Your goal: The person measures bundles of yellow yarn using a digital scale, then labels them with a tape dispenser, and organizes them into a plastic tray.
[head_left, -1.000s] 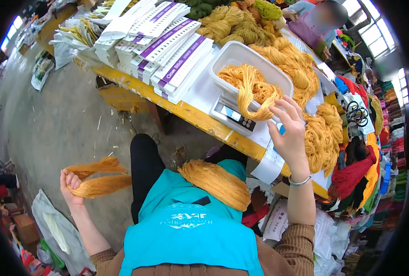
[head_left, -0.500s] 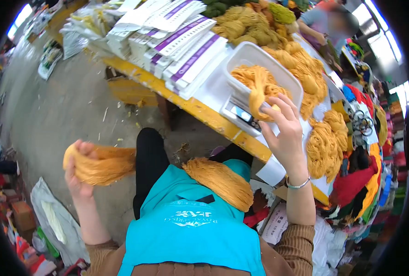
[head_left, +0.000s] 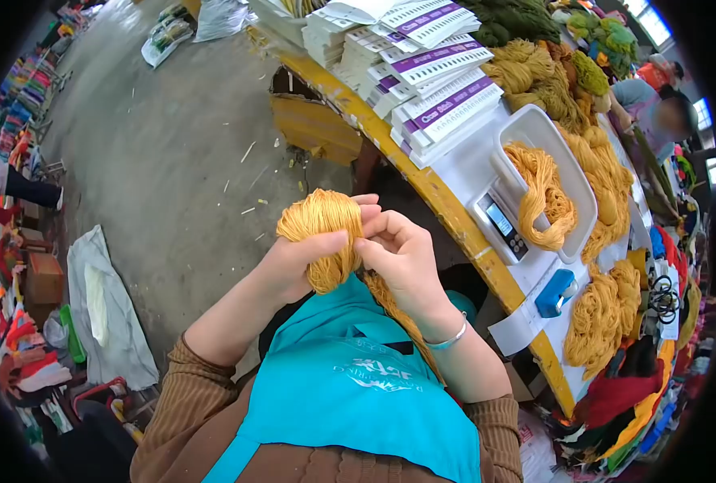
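A hank of orange-yellow yarn (head_left: 319, 219) is spread over my left hand (head_left: 306, 253), whose fingers and thumb wrap round it. Close beside it, my right hand (head_left: 394, 249) pinches at the hank's right edge, its fingertips touching the yarn. Another length of the same yarn (head_left: 398, 310) runs below my right hand across the blue apron (head_left: 374, 370). On the table, a clear plastic tub (head_left: 587, 189) holds loose orange yarn (head_left: 545, 193) and rests on a digital scale (head_left: 500, 221).
The yellow-edged table (head_left: 446, 221) carries stacked white and purple cards (head_left: 446, 101), more orange yarn (head_left: 604, 314), a blue tool (head_left: 555, 292) and scissors (head_left: 664, 298). A co-worker (head_left: 656, 113) is at the far side. A cardboard box (head_left: 314, 121) stands beneath the table.
My left hand has brought its yarn in from the left to the middle. My right hand has left the tub and come to that yarn. The view has shifted.
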`<control>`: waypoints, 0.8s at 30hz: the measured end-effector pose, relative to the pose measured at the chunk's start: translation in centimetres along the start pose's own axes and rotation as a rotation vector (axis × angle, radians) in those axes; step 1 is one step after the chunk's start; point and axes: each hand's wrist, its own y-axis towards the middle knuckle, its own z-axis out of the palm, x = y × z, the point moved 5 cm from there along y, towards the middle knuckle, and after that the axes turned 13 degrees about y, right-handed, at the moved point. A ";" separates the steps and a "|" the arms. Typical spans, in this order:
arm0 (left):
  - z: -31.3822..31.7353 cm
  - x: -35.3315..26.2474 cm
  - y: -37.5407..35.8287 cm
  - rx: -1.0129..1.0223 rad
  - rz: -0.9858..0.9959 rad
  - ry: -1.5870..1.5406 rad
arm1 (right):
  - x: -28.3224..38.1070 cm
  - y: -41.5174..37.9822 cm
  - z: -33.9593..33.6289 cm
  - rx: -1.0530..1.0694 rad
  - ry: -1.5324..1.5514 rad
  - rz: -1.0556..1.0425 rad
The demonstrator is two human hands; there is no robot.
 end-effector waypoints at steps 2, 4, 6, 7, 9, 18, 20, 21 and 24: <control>0.1 -0.1 -0.2 -0.065 -0.018 0.106 | 0.1 -0.1 -0.3 -0.057 0.008 -0.040; -0.2 0.0 -0.2 -0.129 -0.038 0.212 | -0.2 -0.1 -0.9 -0.041 -0.138 -0.151; -0.7 0.5 0.0 -0.187 -0.032 0.176 | 0.0 -0.1 -0.9 -0.022 -0.285 -0.264; -0.8 0.5 0.1 -0.188 -0.030 0.175 | 0.1 -0.1 -0.8 -0.020 -0.213 -0.265; -0.8 0.5 0.2 -0.162 -0.025 0.209 | 0.3 -0.2 -1.0 -0.018 -0.143 -0.266; -2.1 0.6 0.3 -0.017 -0.003 0.009 | -0.7 0.3 -1.1 -0.005 0.476 0.182; -3.8 1.3 0.2 0.028 -0.036 0.022 | -0.1 0.3 -0.5 0.002 0.344 0.202; -3.4 0.9 0.4 0.074 -0.069 0.036 | 0.1 0.3 -0.2 0.010 0.212 0.220; -1.9 -0.9 0.1 -0.088 -0.130 0.321 | 0.1 0.4 -0.4 -0.015 0.075 0.235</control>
